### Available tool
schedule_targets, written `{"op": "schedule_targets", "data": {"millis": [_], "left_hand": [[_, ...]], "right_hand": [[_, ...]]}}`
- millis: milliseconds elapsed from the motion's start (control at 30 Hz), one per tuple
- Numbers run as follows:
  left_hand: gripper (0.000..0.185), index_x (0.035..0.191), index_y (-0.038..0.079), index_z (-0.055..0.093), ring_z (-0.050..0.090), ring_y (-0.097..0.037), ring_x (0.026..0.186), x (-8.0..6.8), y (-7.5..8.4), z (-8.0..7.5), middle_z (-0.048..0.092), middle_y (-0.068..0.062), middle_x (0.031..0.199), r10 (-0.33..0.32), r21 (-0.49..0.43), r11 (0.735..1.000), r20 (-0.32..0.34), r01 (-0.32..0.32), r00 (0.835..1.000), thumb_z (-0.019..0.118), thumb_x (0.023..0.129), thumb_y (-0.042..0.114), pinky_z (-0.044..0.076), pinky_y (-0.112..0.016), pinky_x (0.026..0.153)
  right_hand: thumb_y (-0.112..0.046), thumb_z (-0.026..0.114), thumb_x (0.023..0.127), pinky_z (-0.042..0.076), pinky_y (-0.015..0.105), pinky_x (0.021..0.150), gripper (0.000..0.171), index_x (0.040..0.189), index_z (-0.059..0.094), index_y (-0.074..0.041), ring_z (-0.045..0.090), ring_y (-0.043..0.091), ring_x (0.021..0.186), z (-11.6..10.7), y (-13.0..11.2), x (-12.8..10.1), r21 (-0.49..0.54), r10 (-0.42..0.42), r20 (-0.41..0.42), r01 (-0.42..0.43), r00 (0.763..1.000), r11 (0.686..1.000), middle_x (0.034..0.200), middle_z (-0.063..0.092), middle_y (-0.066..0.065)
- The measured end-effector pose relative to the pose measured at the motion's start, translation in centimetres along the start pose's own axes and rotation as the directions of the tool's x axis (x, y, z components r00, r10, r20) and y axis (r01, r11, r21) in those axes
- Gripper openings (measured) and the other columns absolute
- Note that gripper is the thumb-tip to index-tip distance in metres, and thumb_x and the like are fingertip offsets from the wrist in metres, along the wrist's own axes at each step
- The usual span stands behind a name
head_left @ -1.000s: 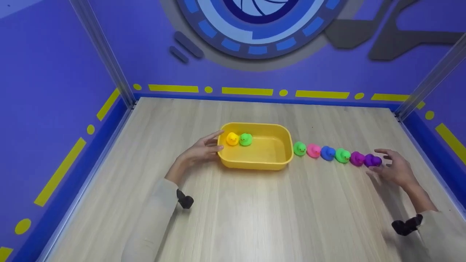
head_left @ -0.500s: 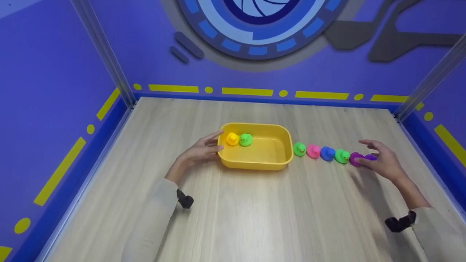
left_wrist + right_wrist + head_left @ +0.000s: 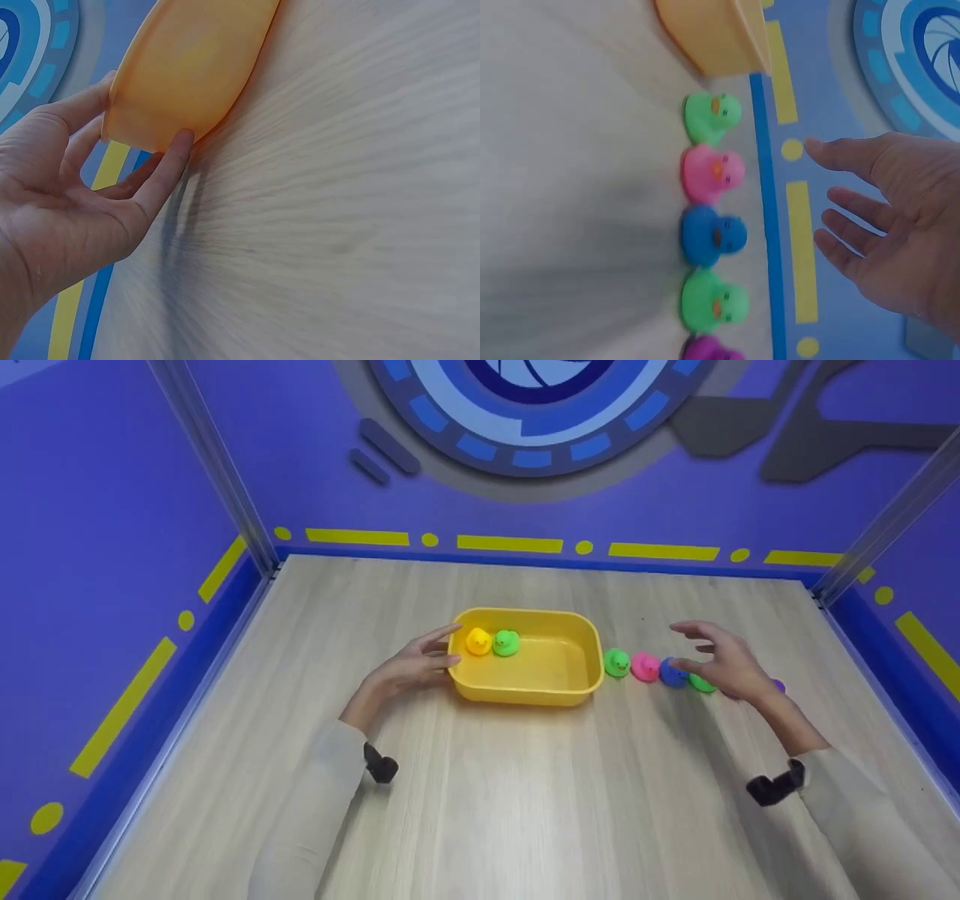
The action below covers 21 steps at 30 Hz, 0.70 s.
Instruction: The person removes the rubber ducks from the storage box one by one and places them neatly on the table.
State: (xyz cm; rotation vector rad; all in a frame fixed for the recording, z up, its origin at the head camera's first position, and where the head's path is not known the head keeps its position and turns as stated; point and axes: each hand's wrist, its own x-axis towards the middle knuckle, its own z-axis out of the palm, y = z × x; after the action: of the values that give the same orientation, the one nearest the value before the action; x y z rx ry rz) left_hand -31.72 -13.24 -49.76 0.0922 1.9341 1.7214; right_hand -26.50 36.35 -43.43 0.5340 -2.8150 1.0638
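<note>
A yellow tub [image 3: 526, 694] sits mid-table with a yellow duck [image 3: 478, 641] and a green duck [image 3: 506, 643] in its left end. My left hand [image 3: 417, 662] rests with straight fingers against the tub's left end [image 3: 187, 67]; the left hand [image 3: 82, 202] holds nothing. Right of the tub runs a row of ducks: green [image 3: 617, 663], pink [image 3: 644, 667], blue [image 3: 671, 676], green [image 3: 700, 685]. My right hand [image 3: 709, 658] hovers open over the blue and second green duck, hiding part of the row. The right wrist view shows the blue duck [image 3: 712, 234] below the spread fingers [image 3: 855, 161].
A purple duck [image 3: 778, 686] peeks out beyond my right wrist at the row's far end. Purple walls with a blue base strip [image 3: 525, 561] enclose the wooden table [image 3: 525, 810] on three sides. Metal posts [image 3: 217, 472] stand at the back corners.
My right hand has moved left along the row, from the purple ducks at its end to above the blue and green ducks. The left hand and tub have stayed put.
</note>
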Motion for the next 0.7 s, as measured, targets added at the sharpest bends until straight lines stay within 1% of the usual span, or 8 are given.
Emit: {"op": "schedule_targets", "data": {"millis": [100, 133, 267, 400, 500, 533, 600, 700], "left_hand": [[0.069, 0.157, 0.037, 0.039, 0.059, -0.029, 0.131, -0.1, 0.0, 0.0, 0.037, -0.012, 0.161, 0.0, 0.002, 1.0, -0.004, 0.0, 1.0, 0.071, 0.098, 0.021, 0.054, -0.04, 0.108], [0.069, 0.157, 0.036, 0.039, 0.059, -0.029, 0.131, -0.1, 0.1, 0.0, 0.037, -0.013, 0.16, 0.001, 0.002, 1.0, -0.002, -0.001, 1.0, 0.071, 0.098, 0.021, 0.054, -0.04, 0.107], [0.069, 0.158, 0.035, 0.038, 0.059, -0.03, 0.132, -0.2, 0.1, 0.0, 0.037, -0.014, 0.161, 0.007, 0.009, 1.0, -0.002, -0.007, 1.0, 0.069, 0.099, 0.02, 0.054, -0.041, 0.107], [0.068, 0.158, 0.036, 0.038, 0.059, -0.029, 0.131, -0.2, 0.1, 0.0, 0.037, -0.013, 0.161, 0.002, 0.023, 1.0, -0.012, -0.002, 1.0, 0.068, 0.099, 0.02, 0.054, -0.04, 0.107], [0.067, 0.157, 0.037, 0.039, 0.06, -0.029, 0.13, -0.2, 0.1, 0.1, 0.037, -0.013, 0.16, 0.001, 0.026, 1.0, -0.008, -0.001, 1.0, 0.069, 0.099, 0.021, 0.055, -0.039, 0.107], [0.067, 0.157, 0.037, 0.039, 0.06, -0.029, 0.129, -0.2, 0.1, 0.1, 0.038, -0.013, 0.159, 0.0, 0.023, 1.0, -0.007, 0.0, 1.0, 0.069, 0.099, 0.021, 0.054, -0.039, 0.107], [0.068, 0.157, 0.037, 0.04, 0.06, -0.029, 0.129, -0.2, 0.2, 0.1, 0.037, -0.013, 0.159, 0.003, 0.018, 1.0, -0.001, -0.003, 1.0, 0.07, 0.098, 0.02, 0.054, -0.04, 0.107], [0.067, 0.156, 0.036, 0.041, 0.06, -0.029, 0.13, -0.2, 0.1, -0.1, 0.037, -0.013, 0.159, 0.002, 0.013, 1.0, -0.006, -0.002, 1.0, 0.07, 0.098, 0.019, 0.054, -0.04, 0.108]], "right_hand": [[0.0, 0.073, 0.091, 0.046, 0.058, 0.107, 0.055, 0.142, 0.052, 0.005, 0.051, 0.048, 0.132, 1.0, -1.0, 1.4, 0.045, 0.008, 0.038, -0.009, 0.999, 0.999, 0.145, 0.054, 0.028], [0.0, 0.073, 0.092, 0.046, 0.06, 0.108, 0.055, 0.143, 0.052, 0.005, 0.051, 0.048, 0.133, 1.3, -1.3, 1.8, 0.057, 0.016, 0.049, -0.019, 0.999, 0.998, 0.146, 0.053, 0.028], [-0.002, 0.071, 0.093, 0.046, 0.058, 0.11, 0.055, 0.144, 0.051, 0.003, 0.052, 0.044, 0.133, 2.7, -2.4, 3.4, 0.095, 0.034, 0.072, -0.041, 0.997, 0.995, 0.147, 0.053, 0.026], [-0.003, 0.071, 0.095, 0.047, 0.056, 0.111, 0.052, 0.143, 0.052, 0.003, 0.055, 0.042, 0.132, 4.2, -3.3, 4.7, 0.143, 0.019, 0.083, -0.03, 0.996, 0.989, 0.145, 0.055, 0.025], [-0.003, 0.07, 0.095, 0.047, 0.057, 0.111, 0.05, 0.142, 0.053, 0.003, 0.056, 0.043, 0.131, 5.0, -4.1, 5.7, 0.154, 0.013, 0.108, -0.029, 0.994, 0.988, 0.143, 0.057, 0.025], [-0.003, 0.07, 0.095, 0.047, 0.057, 0.111, 0.05, 0.141, 0.054, 0.003, 0.055, 0.044, 0.131, 5.2, -4.3, 6.1, 0.157, 0.011, 0.123, -0.03, 0.992, 0.987, 0.143, 0.057, 0.026], [-0.003, 0.069, 0.095, 0.047, 0.058, 0.112, 0.049, 0.142, 0.053, 0.004, 0.054, 0.045, 0.132, 5.6, -4.9, 7.1, 0.163, -0.002, 0.186, -0.029, 0.983, 0.986, 0.143, 0.056, 0.027], [-0.005, 0.069, 0.096, 0.047, 0.056, 0.112, 0.05, 0.142, 0.053, 0.005, 0.053, 0.045, 0.134, 6.3, -5.6, 8.9, 0.176, -0.008, 0.3, -0.048, 0.954, 0.983, 0.145, 0.055, 0.028]]}}
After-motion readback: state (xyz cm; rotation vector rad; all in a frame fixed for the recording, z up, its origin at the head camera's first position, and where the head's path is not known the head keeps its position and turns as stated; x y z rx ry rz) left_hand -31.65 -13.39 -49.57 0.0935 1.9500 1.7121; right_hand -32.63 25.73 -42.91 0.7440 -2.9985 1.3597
